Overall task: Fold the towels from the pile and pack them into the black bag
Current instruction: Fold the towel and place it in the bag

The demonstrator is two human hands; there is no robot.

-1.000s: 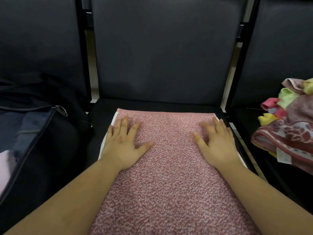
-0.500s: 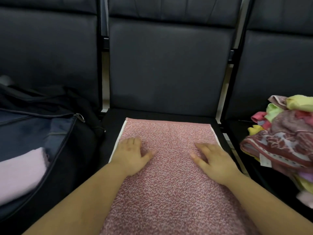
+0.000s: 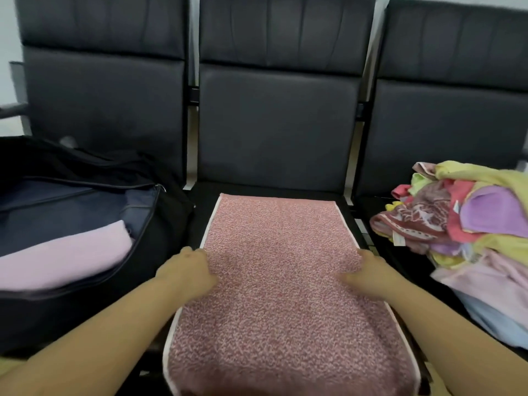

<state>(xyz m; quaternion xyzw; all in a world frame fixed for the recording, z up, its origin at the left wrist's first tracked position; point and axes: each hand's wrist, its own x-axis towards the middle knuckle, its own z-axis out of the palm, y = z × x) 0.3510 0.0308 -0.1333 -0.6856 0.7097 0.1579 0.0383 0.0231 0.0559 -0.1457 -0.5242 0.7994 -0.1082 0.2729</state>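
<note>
A pink speckled towel (image 3: pixel 281 270) with a white border lies flat along the middle seat and hangs over its front edge. My left hand (image 3: pixel 188 271) is at the towel's left edge, with fingers curled round the border and the thumb on top. At the right edge my right hand (image 3: pixel 370 277) grips the same way. The black bag (image 3: pixel 160 224) stands open on the left seat with a folded pale pink towel (image 3: pixel 60 255) inside. The pile of towels (image 3: pixel 468 224), yellow, purple, red and pink, sits on the right seat.
Three black padded chairs stand in a row, their backrests (image 3: pixel 278 124) rising behind the seats. Narrow gaps with metal frame parts (image 3: pixel 361 224) separate the seats. A light wall shows at the far left.
Both hands slid from flat on the towel's top out to its side edges and closer to me, and their fingers curled. The camera view tilted up.
</note>
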